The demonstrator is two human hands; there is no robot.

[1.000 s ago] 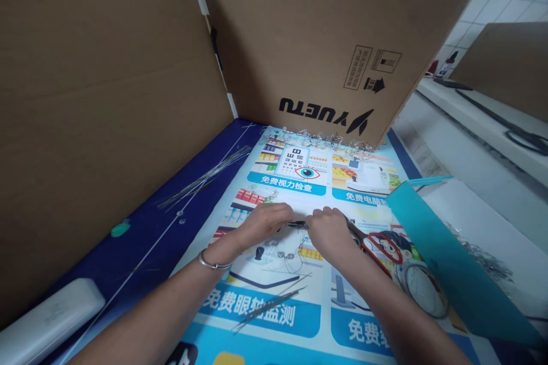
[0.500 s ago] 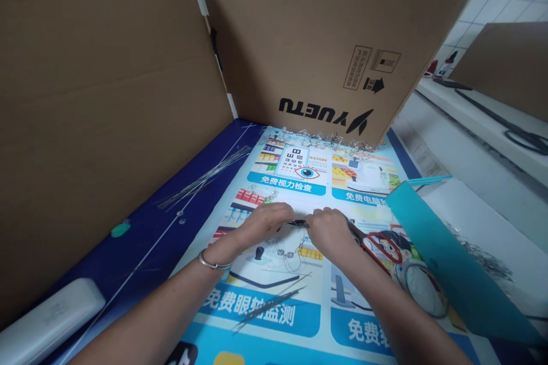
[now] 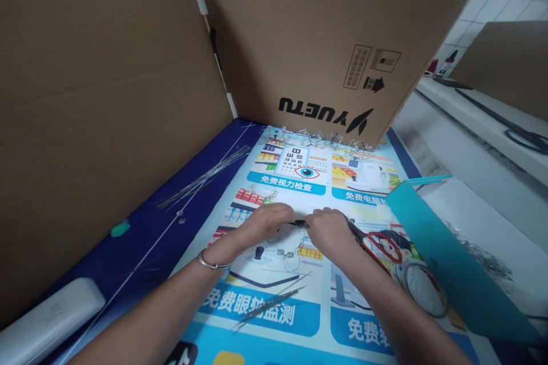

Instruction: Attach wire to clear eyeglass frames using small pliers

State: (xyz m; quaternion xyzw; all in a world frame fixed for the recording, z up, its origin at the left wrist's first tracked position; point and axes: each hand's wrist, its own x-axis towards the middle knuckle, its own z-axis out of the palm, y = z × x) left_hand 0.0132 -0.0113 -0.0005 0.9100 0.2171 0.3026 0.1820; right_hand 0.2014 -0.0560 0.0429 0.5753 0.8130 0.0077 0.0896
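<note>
My right hand [image 3: 329, 234] is shut around a tool with dark metal jaws and red looped handles, most likely red-handled pliers [image 3: 381, 246]. Its black tip [image 3: 299, 223] reaches toward my left hand [image 3: 263, 225], whose fingers close in on the tip. Anything pinched there is hidden by my fingers. Below my hands, thin wire with small beads [image 3: 285, 252] lies on a printed blue-and-white poster [image 3: 274, 179]. A metal bangle [image 3: 213, 264] circles my left wrist.
Tall cardboard sheets [image 3: 107, 97] stand at the left and back. Metal rods [image 3: 205, 177] lie on blue cloth at the left. A wire coil [image 3: 422, 290], tweezers [image 3: 269, 305] and a teal folder [image 3: 445, 254] lie nearby. A white case [image 3: 51, 319] sits at the lower left.
My hands and the tool stay almost in place, with only a slight shift of the view.
</note>
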